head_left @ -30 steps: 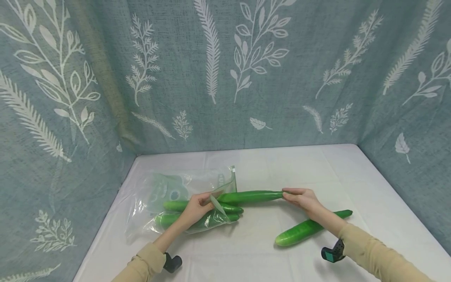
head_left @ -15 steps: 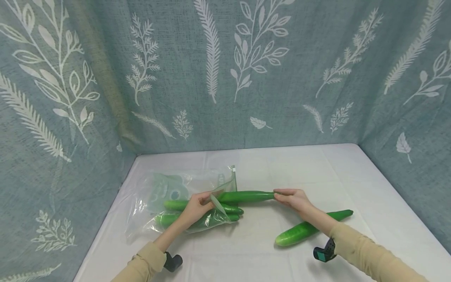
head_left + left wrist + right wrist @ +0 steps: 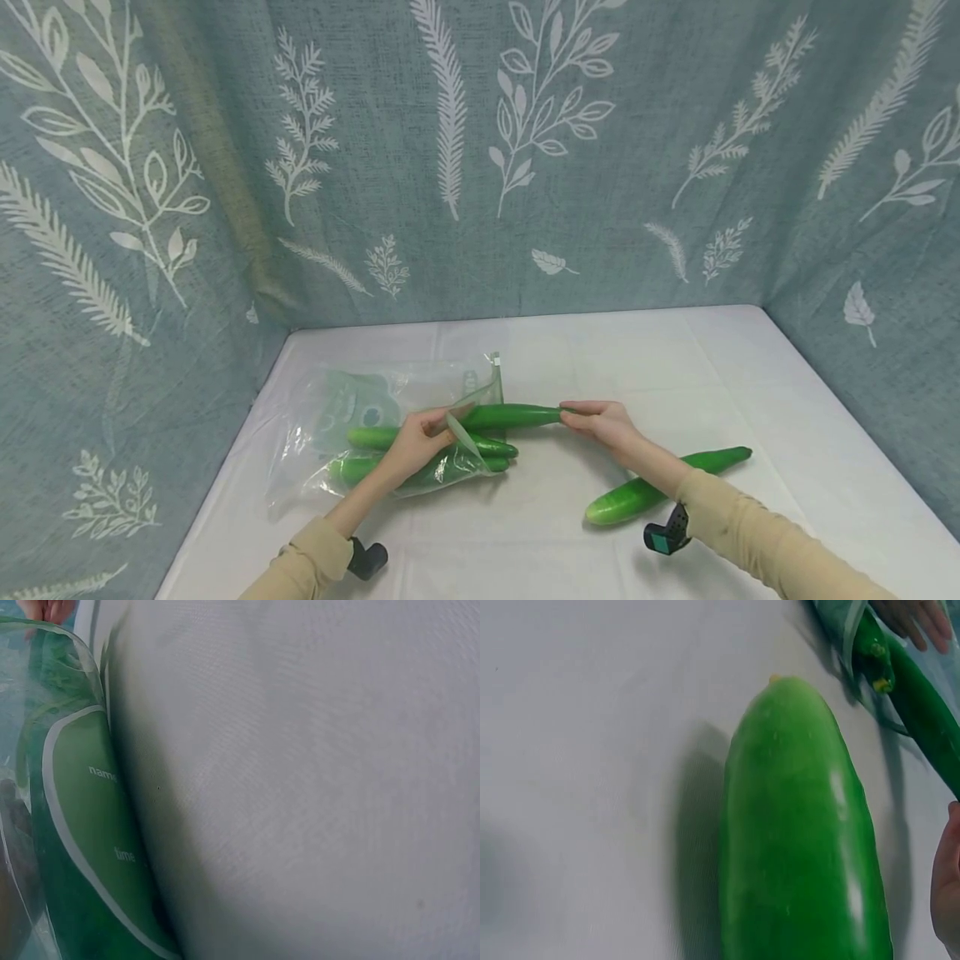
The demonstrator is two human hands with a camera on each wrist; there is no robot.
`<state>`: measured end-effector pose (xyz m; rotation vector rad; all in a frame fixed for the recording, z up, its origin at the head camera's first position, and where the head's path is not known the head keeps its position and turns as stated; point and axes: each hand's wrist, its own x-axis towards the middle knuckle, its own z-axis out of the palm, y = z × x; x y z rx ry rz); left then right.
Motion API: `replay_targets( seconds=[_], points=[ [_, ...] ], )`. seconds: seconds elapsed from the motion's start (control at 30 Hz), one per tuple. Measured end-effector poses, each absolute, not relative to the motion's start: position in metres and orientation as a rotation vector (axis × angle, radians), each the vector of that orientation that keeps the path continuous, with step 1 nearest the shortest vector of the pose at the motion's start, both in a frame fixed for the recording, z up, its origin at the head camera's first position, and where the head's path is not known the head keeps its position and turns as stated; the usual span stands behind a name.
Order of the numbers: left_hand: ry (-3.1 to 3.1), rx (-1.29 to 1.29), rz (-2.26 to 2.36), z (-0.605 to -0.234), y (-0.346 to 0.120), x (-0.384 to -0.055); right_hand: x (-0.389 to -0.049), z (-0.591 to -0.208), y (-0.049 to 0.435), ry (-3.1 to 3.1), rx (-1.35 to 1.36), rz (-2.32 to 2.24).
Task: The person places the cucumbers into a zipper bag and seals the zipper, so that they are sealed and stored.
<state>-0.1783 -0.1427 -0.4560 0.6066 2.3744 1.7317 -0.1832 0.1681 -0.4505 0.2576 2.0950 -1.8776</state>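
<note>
My right hand (image 3: 602,423) pinches the right tip of a long green cucumber (image 3: 521,415), whose left end lies inside the mouth of a clear zip bag (image 3: 300,442). With thumb and fingers, my left hand (image 3: 417,437) holds the bag's rim at its right-hand mouth. Two more cucumbers rest in the bag, an upper one (image 3: 495,446) and a lower one (image 3: 348,471), their right tips at the opening. In the left wrist view the bag's green printed panel (image 3: 90,787) shows the words "name" and "time". The held cucumber (image 3: 930,716) appears at the right wrist view's edge.
Another cucumber (image 3: 626,502) lies slanted on the white-covered table (image 3: 540,542), partly below my right forearm; it looms large in the right wrist view. A patterned blue-green curtain (image 3: 480,250) hangs behind the table and along both sides.
My right hand has moved left, sliding the cucumber further into the bag, so less of it sticks out. My left hand keeps its hold on the bag's rim.
</note>
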Motion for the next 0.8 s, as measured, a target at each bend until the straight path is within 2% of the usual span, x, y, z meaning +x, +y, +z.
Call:
replay_targets(
  seconds=[0.8],
  points=[
    [2.373, 0.617, 1.746, -0.460, -0.143, -0.178, -0.190, -0.458, 0.132, 2.143, 0.164, -1.839]
  ],
)
